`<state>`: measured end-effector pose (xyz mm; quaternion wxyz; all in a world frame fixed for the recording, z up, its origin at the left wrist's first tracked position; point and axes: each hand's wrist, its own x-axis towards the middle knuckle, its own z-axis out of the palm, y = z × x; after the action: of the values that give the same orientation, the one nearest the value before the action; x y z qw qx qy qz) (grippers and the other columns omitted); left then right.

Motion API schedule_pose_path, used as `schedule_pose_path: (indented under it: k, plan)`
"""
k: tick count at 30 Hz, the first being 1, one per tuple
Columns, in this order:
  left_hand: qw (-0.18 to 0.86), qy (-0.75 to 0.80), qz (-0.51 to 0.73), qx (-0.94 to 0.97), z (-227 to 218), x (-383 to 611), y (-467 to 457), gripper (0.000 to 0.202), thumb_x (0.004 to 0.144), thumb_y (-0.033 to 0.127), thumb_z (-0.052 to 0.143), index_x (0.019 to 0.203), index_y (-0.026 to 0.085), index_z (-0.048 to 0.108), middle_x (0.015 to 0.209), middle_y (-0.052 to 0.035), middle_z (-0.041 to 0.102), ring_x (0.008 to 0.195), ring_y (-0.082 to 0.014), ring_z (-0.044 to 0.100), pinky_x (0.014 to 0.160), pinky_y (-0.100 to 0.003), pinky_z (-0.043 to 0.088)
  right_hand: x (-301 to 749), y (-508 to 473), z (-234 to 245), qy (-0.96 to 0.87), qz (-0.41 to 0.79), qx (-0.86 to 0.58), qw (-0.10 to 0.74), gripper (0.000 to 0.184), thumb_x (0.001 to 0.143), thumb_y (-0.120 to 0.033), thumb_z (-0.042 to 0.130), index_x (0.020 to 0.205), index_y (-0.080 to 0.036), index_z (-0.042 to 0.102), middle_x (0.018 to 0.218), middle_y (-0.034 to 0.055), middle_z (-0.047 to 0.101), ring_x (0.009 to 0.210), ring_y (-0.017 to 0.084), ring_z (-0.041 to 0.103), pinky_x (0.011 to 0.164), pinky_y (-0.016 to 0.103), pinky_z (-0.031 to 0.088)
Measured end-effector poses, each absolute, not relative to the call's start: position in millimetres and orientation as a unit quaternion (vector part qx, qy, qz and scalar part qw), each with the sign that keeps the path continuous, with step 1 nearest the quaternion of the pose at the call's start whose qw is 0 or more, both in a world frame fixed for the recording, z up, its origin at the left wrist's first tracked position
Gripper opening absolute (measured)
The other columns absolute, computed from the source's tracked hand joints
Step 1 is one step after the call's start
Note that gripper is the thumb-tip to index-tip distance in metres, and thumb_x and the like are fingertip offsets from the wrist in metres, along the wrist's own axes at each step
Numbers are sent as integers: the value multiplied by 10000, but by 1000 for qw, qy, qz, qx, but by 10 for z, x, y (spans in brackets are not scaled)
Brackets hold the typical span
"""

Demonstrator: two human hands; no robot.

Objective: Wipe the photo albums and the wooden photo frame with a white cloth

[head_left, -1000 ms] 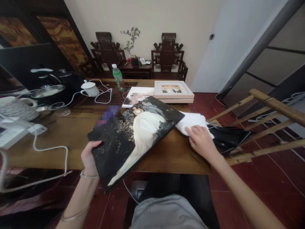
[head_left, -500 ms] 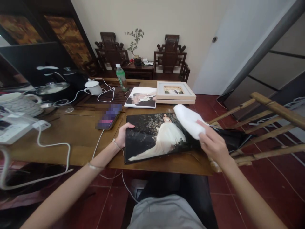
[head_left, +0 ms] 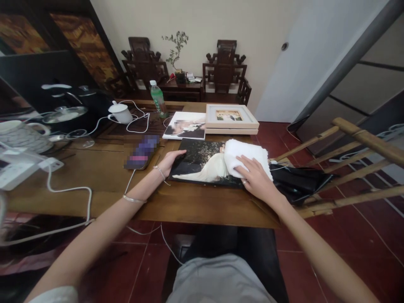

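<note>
A dark photo panel (head_left: 202,162), printed with a figure in a long white gown, lies on the wooden table (head_left: 189,204) in front of me. At its left edge, my left hand (head_left: 170,162) grips it with the thumb on top; the other fingers are mostly hidden. A folded white cloth (head_left: 246,153) covers the panel's right part. My right hand (head_left: 257,179) presses on the cloth with its fingers over the lower side, holding it against the panel.
Behind the panel are a photo print (head_left: 186,126), stacked picture frames (head_left: 232,120) and a green-labelled bottle (head_left: 158,99). To the left are a phone (head_left: 142,152) with a cable, a lidded white cup (head_left: 120,113) and a power strip (head_left: 19,172). A bamboo chair (head_left: 356,134) stands at right.
The panel has gone from tilted toward me to lying flatter and farther back. My right hand has lowered the cloth onto its right side, and my left hand moved slightly forward with the edge.
</note>
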<state>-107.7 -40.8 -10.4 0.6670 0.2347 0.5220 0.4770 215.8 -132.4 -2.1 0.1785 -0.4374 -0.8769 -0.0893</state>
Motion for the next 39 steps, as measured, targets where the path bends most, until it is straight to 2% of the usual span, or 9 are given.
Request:
schedule_pose_path:
  k: [5,9,13,15,19,22,27,32,39]
  plan:
    - [497,613,448,420,-119,-1037,-452,171,689,220,839,789,146,722,797,-89,769,727,-219,727,687,-267,584,2082,-1175,-136,-857,-89,-468,195,568,734,6,517,1244,-202,656,1441,158,576,1390,363,464,1114,632,368]
    - [308,668,393,551,-126,-1087,-445,282,642,375,886,708,193,681,832,-97,746,970,-298,698,836,-289,544,2094,-1137,-167,-857,-87,-466,205,519,756,-23,517,1218,-203,671,1436,146,584,1387,360,466,1117,630,348]
    - [227,670,361,608,-152,-1078,-460,308,711,416,827,648,209,607,809,-122,688,1062,-347,652,966,-348,493,2119,-1110,-171,-863,-81,-454,207,481,774,-35,509,1194,-195,681,1426,141,594,1379,349,476,1128,612,336]
    - [194,669,364,618,-194,-1047,-484,283,754,413,790,715,193,617,877,-142,665,1117,-360,621,1033,-391,464,2131,-1110,-180,-867,-81,-446,205,485,775,-28,498,1193,-194,678,1425,134,595,1375,338,480,1129,597,345]
    - [125,655,363,651,-320,-1012,-510,379,842,349,693,1092,71,628,1127,-204,583,1195,-367,568,1125,-473,394,2151,-1109,-171,-872,-82,-440,196,501,761,-18,495,1194,-192,678,1414,138,597,1362,335,482,1126,582,355]
    - [97,620,358,691,-396,-1042,-493,518,876,315,643,1301,39,535,1239,-225,535,1272,-366,518,1152,-494,370,2143,-1032,-103,-872,-69,-447,185,529,734,-3,496,1191,-189,684,1360,160,616,1299,339,517,1072,554,414]
    - [88,511,339,785,-427,-1144,-480,622,880,417,645,1390,93,498,1528,-231,369,1458,-359,331,1212,-506,288,2061,-770,6,-867,-54,-476,139,647,682,54,461,1264,-175,628,1482,184,501,1413,373,393,1041,572,423]
    - [115,499,311,801,-428,-1176,-481,556,914,483,586,1355,144,559,1526,-186,442,1446,-334,373,1210,-526,291,1992,-885,-3,-868,-34,-480,119,674,700,83,410,1289,-180,606,1512,160,498,1439,364,383,1113,660,330]
    - [122,523,301,788,-435,-1147,-470,570,912,479,595,1360,128,569,1526,-176,458,1461,-325,363,1227,-510,269,2052,-1833,-6,-912,-32,-377,157,515,661,87,424,1002,-195,688,1498,120,528,1460,340,368,1148,678,292]
